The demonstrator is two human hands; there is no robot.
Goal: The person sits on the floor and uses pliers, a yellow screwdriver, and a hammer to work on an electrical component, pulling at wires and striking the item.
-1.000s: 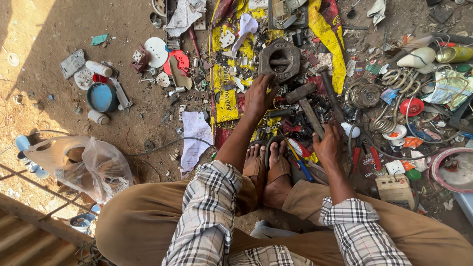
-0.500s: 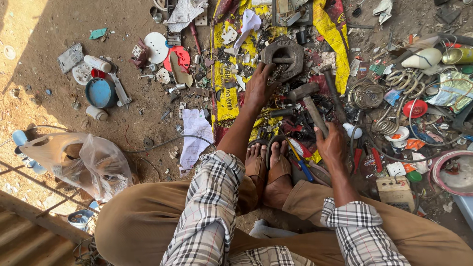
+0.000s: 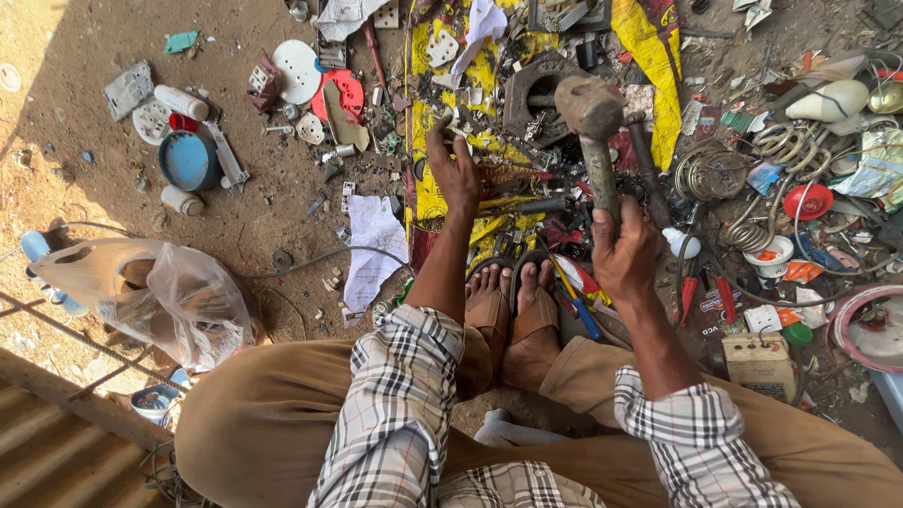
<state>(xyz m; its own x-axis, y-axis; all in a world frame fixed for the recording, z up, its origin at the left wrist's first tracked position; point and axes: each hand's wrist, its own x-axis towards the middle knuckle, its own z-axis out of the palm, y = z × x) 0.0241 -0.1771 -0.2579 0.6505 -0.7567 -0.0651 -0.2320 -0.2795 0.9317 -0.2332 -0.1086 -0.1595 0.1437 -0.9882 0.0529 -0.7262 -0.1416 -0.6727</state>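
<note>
We are squatting over a dirt floor strewn with scrap, and at the far left we are looking past a clear plastic bag point(image 3: 160, 296) and a round blue lid point(image 3: 188, 160) lying well apart from our hands. Nearer the middle, a white sheet of paper point(image 3: 374, 249) is lying just beside a yellow printed sheet point(image 3: 442, 188) that is spreading under most of the clutter.

Our left hand point(image 3: 458, 167) is reaching forward onto that yellow sheet, fingers spread and pressing down among small bits of metal; it is grasping nothing that we can make out, though what lies under the palm is hidden. Just beyond it and slightly to the right, a dark, rusty metal housing point(image 3: 538, 94) is sitting on the ground, partly hidden behind the hammer head.

Our right hand point(image 3: 625, 249) is clenched around the handle of a hammer point(image 3: 593, 141). The hammer is raised, its long axis running almost straight away from us, the blunt, worn, grey-brown head farthest out and hanging over the housing. The head is lying just right of our left hand's fingers, so that hand is the nearer one to the spot beneath it.

Farther right, coils of wire point(image 3: 715, 174) and a red cap point(image 3: 809, 200) are lying among the litter.
</note>
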